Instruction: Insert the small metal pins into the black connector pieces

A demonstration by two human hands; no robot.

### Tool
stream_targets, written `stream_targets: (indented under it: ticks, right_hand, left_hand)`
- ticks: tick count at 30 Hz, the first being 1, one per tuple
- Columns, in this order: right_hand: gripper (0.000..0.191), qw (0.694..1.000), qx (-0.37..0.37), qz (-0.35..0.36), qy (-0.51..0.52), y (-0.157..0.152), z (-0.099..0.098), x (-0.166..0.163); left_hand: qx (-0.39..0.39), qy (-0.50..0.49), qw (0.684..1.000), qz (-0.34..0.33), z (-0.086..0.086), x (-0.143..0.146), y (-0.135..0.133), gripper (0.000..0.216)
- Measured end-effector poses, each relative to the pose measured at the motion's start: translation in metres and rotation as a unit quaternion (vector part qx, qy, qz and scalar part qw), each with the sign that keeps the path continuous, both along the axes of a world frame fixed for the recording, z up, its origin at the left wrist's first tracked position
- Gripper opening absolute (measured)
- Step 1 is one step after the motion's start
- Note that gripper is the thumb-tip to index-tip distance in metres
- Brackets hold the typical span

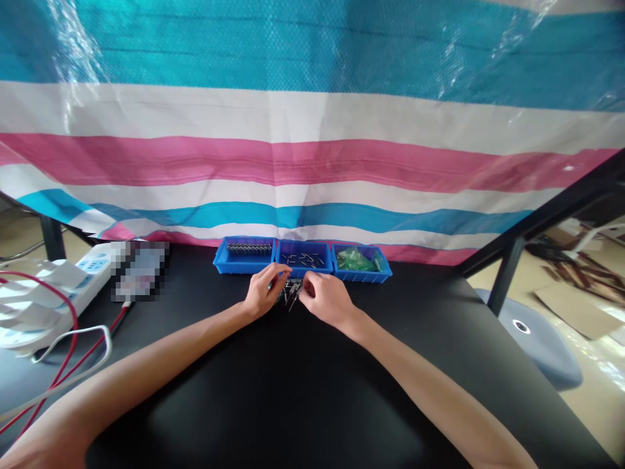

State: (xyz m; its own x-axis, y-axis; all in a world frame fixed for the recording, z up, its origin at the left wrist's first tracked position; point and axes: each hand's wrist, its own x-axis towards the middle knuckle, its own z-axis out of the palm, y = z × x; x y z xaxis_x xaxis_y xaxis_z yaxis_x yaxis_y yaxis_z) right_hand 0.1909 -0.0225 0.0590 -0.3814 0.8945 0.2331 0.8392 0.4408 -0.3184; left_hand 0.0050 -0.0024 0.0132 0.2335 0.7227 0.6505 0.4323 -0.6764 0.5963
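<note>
A small loose pile of thin metal pins or screws lies on the black table, in front of the middle blue bin. At its left side is my left hand, with curved fingers and a gap between thumb and forefinger; I see nothing held there. My right hand is on the other side of the pile, its thumb and fingers pinched together at the pile's edge. Whatever sits between those fingertips is hidden. Behind my hands, the middle blue bin has scattered thin metal pieces inside.
The left blue bin contains a row of small metal parts; the right one has green plastic packets. A white power strip with red and white cables stands at left. A striped sheet hangs behind. A grey stool is at right.
</note>
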Motion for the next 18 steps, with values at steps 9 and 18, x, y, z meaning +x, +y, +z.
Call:
stream_targets:
  ticks: [9,18]
  right_hand:
    - [0.009,0.972,0.029,-0.004,0.235,-0.001,-0.037,-0.006]
    - [0.022,0.942,0.061,-0.002,0.329,-0.001,-0.046,-0.005]
  left_hand:
    - [0.015,0.013,1.0,-0.01,-0.005,0.001,0.008,0.014]
    - [0.042,0.019,0.998,-0.052,-0.006,0.003,0.009,0.012]
